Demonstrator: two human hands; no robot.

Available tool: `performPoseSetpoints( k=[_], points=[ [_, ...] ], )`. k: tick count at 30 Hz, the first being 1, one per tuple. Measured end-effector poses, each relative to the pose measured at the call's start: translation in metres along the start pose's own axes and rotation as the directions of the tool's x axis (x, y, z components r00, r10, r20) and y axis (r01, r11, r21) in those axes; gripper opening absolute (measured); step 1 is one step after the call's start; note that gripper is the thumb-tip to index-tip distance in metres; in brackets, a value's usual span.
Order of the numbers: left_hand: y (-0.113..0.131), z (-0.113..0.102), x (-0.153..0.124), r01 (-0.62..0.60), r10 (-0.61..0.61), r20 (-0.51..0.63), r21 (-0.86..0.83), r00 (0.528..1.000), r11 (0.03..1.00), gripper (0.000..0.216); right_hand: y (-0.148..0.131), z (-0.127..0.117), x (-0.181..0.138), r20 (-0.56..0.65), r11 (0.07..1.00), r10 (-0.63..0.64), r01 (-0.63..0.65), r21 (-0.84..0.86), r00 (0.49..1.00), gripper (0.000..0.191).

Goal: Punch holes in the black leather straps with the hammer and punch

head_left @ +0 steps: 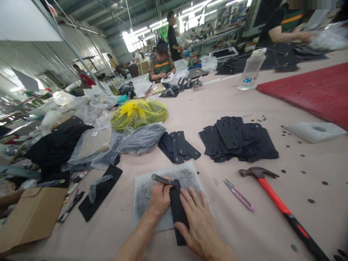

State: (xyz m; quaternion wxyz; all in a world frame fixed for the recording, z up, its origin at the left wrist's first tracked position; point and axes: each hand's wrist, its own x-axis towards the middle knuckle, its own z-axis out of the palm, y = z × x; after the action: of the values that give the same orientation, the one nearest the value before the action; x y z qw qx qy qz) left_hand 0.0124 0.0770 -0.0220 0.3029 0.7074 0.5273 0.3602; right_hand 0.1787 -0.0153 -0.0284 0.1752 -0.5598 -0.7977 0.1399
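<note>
A narrow black strip [178, 214] lies on a scuffed white cutting pad [152, 195] near the table's front edge. My left hand [159, 199] is closed around a metal punch tool [163, 179], whose end rests near the top of the strip. My right hand [199, 221] lies flat, fingers spread, pressing the strip's right side down onto the pad.
A red-handled hammer [282, 208] and small pink snips [239, 195] lie to the right. Piles of black strips [239, 139] [178, 146] sit behind, with plastic bags [138, 114], a cardboard box [32, 217], a red mat [312, 90] and a bottle [251, 69]. Other people work at the table's far end.
</note>
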Motion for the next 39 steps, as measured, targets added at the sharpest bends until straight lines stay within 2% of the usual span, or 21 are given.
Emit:
performPoseSetpoints(
  k=[16,33,39],
  points=[
    [0.0054,0.0031,0.0009,0.023,-0.02,-0.028,0.114,0.999,0.993,0.024,0.0004,-0.0012,0.0003,-0.058,1.0,-0.012,0.013,0.021,0.998,0.076],
    [0.0068,0.005,0.0022,-0.031,0.033,-0.01,0.172,0.999,0.985,0.025,0.0032,0.0039,0.0013,-0.085,0.998,0.005,0.0,0.058,0.996,0.077],
    [0.0044,0.0097,0.0031,-0.112,0.126,-0.032,0.278,0.992,0.954,0.026,0.0021,0.0011,0.0015,-0.085,0.999,-0.013,0.015,0.03,0.996,0.076]
  ],
)
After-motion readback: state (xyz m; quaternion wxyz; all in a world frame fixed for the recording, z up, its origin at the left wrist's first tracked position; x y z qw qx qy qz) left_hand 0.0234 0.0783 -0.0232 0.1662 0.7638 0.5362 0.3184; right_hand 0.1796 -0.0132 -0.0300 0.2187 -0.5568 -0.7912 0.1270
